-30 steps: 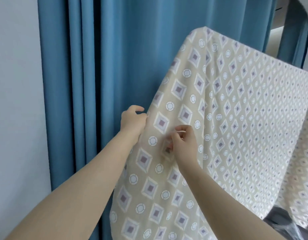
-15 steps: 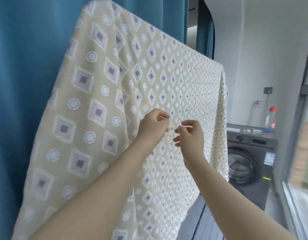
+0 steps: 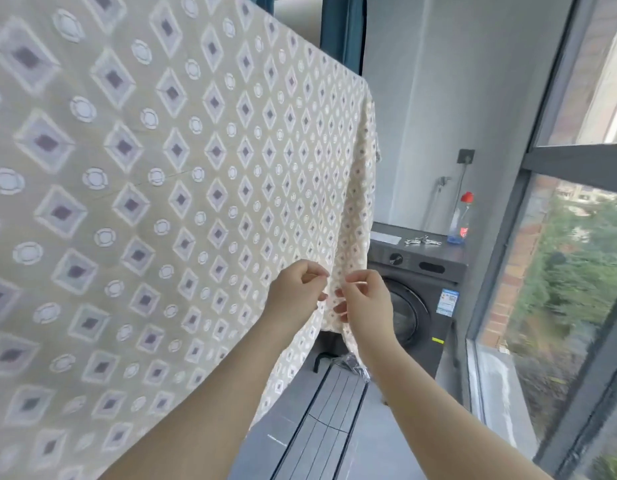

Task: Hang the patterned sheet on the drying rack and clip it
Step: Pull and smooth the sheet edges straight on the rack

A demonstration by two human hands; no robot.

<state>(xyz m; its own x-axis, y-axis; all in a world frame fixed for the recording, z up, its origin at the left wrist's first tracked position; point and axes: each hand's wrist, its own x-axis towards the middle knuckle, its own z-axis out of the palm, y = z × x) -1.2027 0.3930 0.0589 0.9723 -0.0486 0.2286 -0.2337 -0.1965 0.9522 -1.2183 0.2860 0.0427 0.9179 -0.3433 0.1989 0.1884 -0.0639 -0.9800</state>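
- As their curled fingers pinch, the left hand [image 3: 295,289] and right hand [image 3: 367,301] seem to hold the patterned sheet [image 3: 196,168] by its side hem.
- It hangs draped before the washing machine [image 3: 416,306]; likely light and limp, best gripped at the hems.

Sheet [image 3: 182,188] cut off left/top; rack hidden, prob. under it.

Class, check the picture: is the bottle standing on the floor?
No, the bottle stands on top of the washing machine.
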